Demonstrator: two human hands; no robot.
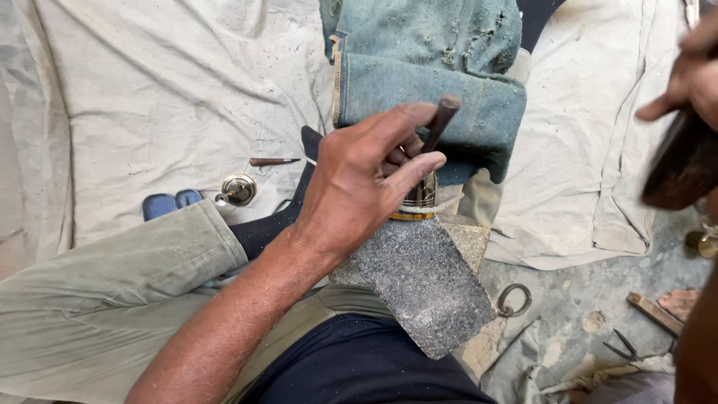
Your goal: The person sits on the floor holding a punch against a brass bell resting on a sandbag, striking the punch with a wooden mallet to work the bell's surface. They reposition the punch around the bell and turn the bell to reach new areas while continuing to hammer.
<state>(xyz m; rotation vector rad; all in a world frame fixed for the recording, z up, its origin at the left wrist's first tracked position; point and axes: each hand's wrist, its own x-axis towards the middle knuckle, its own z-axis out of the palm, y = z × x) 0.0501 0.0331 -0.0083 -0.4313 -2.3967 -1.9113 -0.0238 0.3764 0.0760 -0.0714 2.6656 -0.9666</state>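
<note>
My left hand [366, 176] grips a thin dark metal punch [441, 120], tilted, its lower end hidden behind my fingers above a small brass piece [420, 196]. The brass piece rests on the top end of a grey stone block [422, 288] that leans against my lap. My right hand [692, 75] is raised at the right edge, holding a dark wooden mallet [680, 168], blurred, well apart from the punch.
A folded blue denim cloth [430, 75] lies behind the block. On the pale sheet [149, 90] sit a brass lid [238, 190] and a small pointed tool [273, 161]. A metal ring [514, 299], pincers [621, 348] and a wooden stick [654, 313] lie on the floor at right.
</note>
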